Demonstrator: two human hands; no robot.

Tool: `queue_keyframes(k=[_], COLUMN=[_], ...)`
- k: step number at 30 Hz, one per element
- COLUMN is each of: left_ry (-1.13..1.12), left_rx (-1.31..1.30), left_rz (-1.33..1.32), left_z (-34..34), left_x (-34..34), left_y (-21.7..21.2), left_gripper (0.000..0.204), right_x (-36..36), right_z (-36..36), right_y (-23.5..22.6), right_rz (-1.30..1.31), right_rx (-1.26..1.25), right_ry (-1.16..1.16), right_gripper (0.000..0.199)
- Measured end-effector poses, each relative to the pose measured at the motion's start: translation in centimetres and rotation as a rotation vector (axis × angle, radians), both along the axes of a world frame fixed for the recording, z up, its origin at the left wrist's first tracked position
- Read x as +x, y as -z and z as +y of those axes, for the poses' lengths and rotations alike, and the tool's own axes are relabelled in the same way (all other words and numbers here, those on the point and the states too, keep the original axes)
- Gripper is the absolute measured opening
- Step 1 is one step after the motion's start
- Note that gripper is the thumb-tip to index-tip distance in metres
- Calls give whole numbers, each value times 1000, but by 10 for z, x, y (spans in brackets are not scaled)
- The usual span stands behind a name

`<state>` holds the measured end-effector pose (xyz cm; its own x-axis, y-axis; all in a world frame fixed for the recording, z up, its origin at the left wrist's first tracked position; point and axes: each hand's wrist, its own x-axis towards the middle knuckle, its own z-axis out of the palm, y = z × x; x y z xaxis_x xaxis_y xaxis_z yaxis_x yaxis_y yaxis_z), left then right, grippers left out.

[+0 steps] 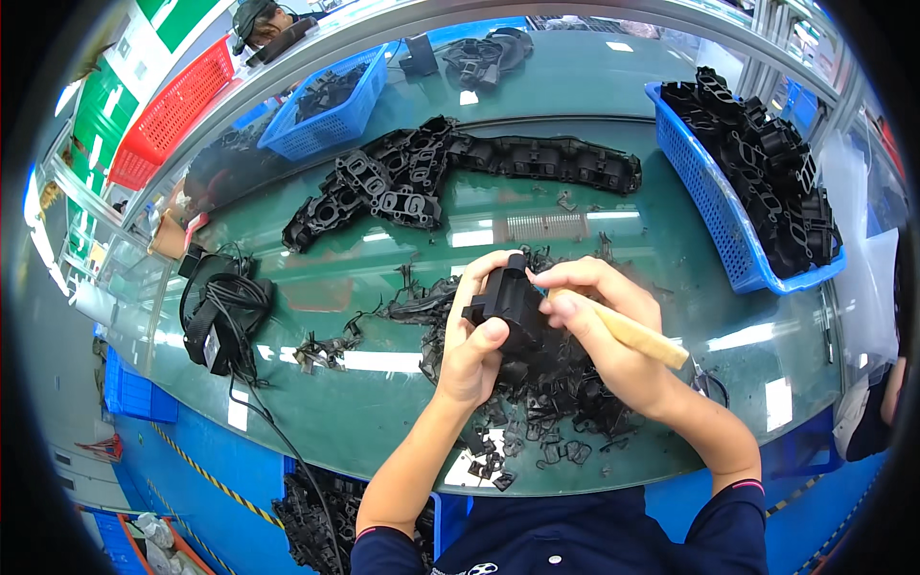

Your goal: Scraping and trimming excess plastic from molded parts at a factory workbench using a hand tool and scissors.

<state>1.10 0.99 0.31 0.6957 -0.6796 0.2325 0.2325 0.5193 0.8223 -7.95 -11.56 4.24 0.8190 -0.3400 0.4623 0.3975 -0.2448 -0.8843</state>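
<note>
My left hand [468, 355] is closed around a black molded plastic part [515, 305], held up over the green table. Pinched in my right hand [609, 321] is a tool with a pale wooden handle [640, 333], its front end against the part's right side. The tool's tip is mostly hidden by my fingers. Under and around both hands lies a heap of black plastic scraps [575, 407]. Beyond them rest several joined-looking black plastic housings [393, 182] and a long black housing [551, 161].
On the right stands a blue basket [704, 206] full of black parts; another blue basket [331, 125] is at the back left. A coil of black cable [235, 307] lies on the left. Below the table's front edge is a container of black pieces [316, 513]. Another person [261, 24] is at the far left.
</note>
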Motion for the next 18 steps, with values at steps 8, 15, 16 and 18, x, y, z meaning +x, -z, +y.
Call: queue_keyframes(k=[8,15,16,18], left_ry=[-41,-68,-70,-75], left_rx=[-2,-4,-3,0], left_rz=[-110,-169,-178,-191], left_z=[0,-1,-1,-1], left_x=[4,5,5,5], left_y=[-4,2,1,1], left_gripper=[71,70,70,70], right_x=[-5,-3,-3,-3], right_z=[0,-4,-4,-4], right_y=[3,1,1,1], right_rz=[-57,-117,-118,-125], right_rx=[78,-242,-254,-269], right_ry=[12,50,50,52], right_gripper=[22,10,10,11])
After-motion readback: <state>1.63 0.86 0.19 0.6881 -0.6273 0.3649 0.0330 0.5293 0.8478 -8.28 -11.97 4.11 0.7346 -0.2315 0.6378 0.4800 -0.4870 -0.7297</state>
